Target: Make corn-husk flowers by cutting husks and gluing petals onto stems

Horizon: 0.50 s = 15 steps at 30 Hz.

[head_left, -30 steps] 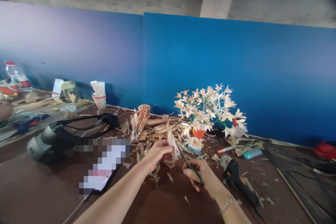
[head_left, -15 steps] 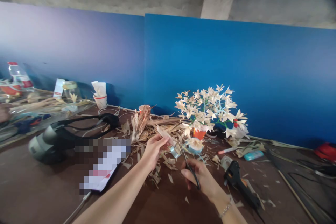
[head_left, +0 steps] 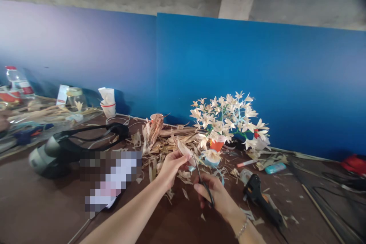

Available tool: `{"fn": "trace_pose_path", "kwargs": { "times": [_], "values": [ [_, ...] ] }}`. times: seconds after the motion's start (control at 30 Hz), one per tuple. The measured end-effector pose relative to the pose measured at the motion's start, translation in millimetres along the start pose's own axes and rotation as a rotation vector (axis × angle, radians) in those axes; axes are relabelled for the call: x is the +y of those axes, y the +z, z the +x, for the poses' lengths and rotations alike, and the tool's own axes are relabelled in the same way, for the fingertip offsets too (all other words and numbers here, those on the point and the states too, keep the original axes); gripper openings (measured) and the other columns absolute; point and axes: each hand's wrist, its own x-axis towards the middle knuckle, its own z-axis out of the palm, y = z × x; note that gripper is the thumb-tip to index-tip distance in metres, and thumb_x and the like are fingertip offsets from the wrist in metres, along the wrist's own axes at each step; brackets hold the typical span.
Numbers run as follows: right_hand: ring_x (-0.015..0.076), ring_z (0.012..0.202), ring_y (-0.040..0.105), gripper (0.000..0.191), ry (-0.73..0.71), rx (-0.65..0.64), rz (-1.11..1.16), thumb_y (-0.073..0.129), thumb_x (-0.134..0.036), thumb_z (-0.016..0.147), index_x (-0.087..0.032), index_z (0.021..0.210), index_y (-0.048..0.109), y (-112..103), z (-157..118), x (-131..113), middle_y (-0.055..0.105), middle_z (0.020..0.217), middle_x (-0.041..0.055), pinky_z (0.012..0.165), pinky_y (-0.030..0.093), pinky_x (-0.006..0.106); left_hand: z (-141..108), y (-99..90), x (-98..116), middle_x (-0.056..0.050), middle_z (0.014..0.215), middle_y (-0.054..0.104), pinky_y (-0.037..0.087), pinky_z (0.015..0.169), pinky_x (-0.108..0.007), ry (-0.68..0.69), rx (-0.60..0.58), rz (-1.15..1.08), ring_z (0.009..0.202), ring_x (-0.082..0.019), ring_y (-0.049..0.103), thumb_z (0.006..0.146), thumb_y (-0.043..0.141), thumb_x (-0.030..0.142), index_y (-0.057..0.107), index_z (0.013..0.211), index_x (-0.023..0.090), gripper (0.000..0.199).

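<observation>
My left hand (head_left: 173, 166) pinches a pale piece of dried husk (head_left: 183, 148) between thumb and fingers. In my right hand (head_left: 213, 190) is a pair of dark-handled scissors (head_left: 203, 181), blades pointing up and away from me. The blade tips are at the lower right end of the husk piece; whether they touch it I cannot tell. Behind my hands spreads a heap of dried husks (head_left: 168, 136). A bunch of cream husk flowers (head_left: 225, 116) on green stems stands in an orange and white paper cup (head_left: 217, 143). A single flower (head_left: 212, 155) rests on a roll of blue tape.
On the right lie a black glue gun (head_left: 261, 198), a turquoise packet (head_left: 275, 168) and a marker pen (head_left: 248, 163). To the left are a phone (head_left: 117, 179) with a cable and a black-strapped headset (head_left: 54, 152). Part of another person's hand (head_left: 4, 120) shows at the far left edge.
My left hand has shifted slightly right with the husk piece, closer to the scissors. My right hand has moved a little left, bringing the blades to the husk.
</observation>
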Motion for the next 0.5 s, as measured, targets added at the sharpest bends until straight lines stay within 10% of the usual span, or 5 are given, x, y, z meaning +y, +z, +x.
{"fn": "trace_pose_path", "kwargs": {
  "times": [0.5],
  "values": [
    [0.0036,0.034,0.037,0.036,-0.038,0.041,-0.040,0.059,-0.051,0.072,-0.016,0.073,0.050,0.1,0.9,1.4,0.039,0.043,-0.0093,0.035,0.024,0.016,2.7,-3.4,-2.9,-0.004,0.064,0.067,0.045,0.056,-0.022,-0.031,-0.010,0.012,0.058,-0.012,0.059,0.059,0.076,0.033,0.066,0.072,0.012,0.027]
  ]
}}
